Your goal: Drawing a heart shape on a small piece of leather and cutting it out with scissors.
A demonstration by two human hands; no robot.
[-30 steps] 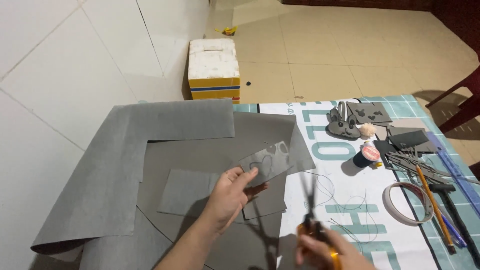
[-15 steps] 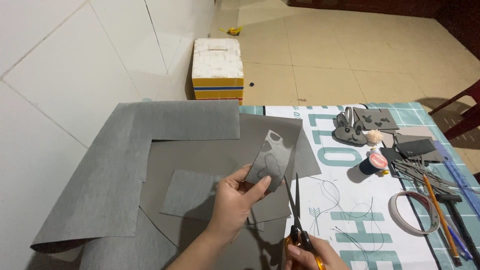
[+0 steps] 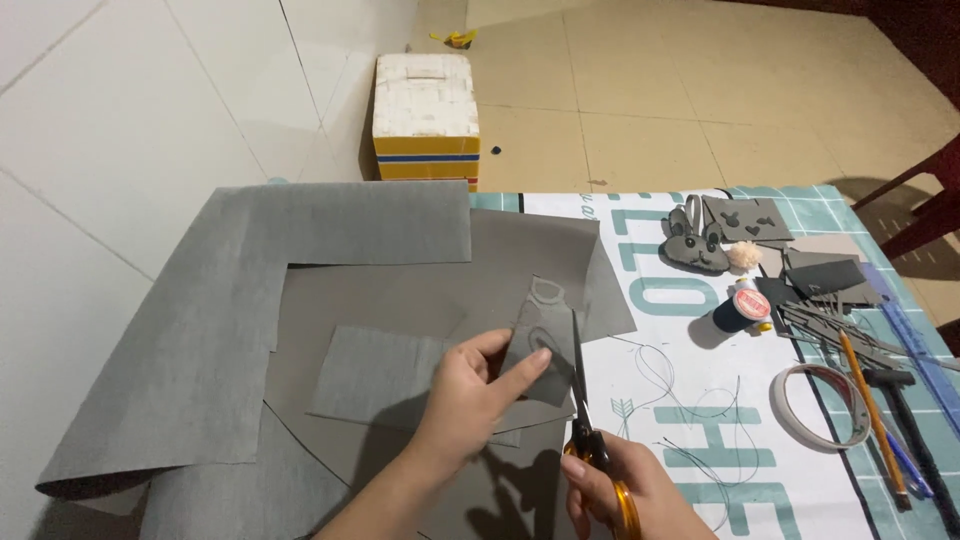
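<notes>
At lower centre of the frame, our left hand (image 3: 470, 395) pinches a small grey felt piece (image 3: 537, 340) while our right hand (image 3: 625, 495), closed around orange-handled scissors (image 3: 590, 420), is partway along its traced outline.

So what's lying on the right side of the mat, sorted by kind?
Thread spool: 1
Tape roll: 1
Grey felt bunny: 1
Pompom: 1
Pencil: 1
Blue ruler: 1
Total: 6, not counting the pile of grey scraps, too jumbled to count.
</notes>
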